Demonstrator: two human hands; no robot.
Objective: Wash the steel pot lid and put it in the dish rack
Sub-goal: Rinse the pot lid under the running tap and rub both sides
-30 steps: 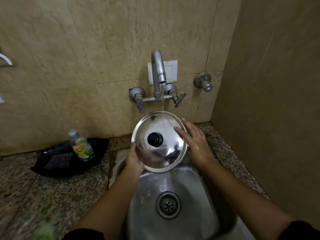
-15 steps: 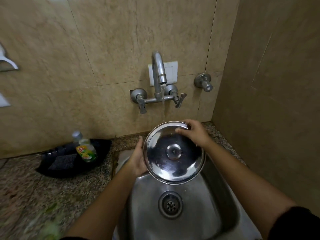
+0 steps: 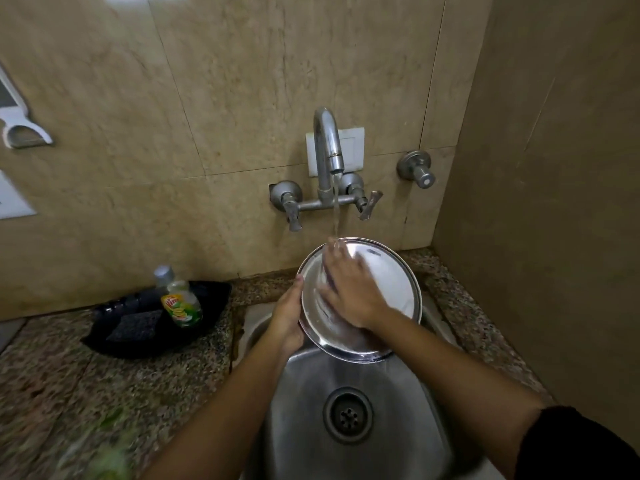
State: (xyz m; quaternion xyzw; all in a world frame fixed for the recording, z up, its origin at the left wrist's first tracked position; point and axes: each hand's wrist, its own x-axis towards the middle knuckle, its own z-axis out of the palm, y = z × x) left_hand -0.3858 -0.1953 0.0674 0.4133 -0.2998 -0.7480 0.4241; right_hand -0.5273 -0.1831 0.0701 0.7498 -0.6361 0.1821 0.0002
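Note:
The round steel pot lid [image 3: 394,289] is tilted over the back of the steel sink [image 3: 301,403], its inner side facing me. My left hand [image 3: 289,318] grips the lid's left rim. My right hand [image 3: 349,289] lies flat on the lid's inner face with fingers spread, blurred by motion. Water runs from the wall tap [image 3: 329,147] onto the lid's top edge and my right fingertips. No dish rack is in view.
A black tray [image 3: 114,337] on the granite counter at the left holds a dish-soap bottle [image 3: 180,301] and a dark scrub pad [image 3: 135,325]. A side wall rises close on the right. A second wall valve [image 3: 417,169] sticks out right of the tap.
The lid was flipped from knob side to inner side. My right hand left the lid's top rim and now rubs flat across its inner face under the running water.

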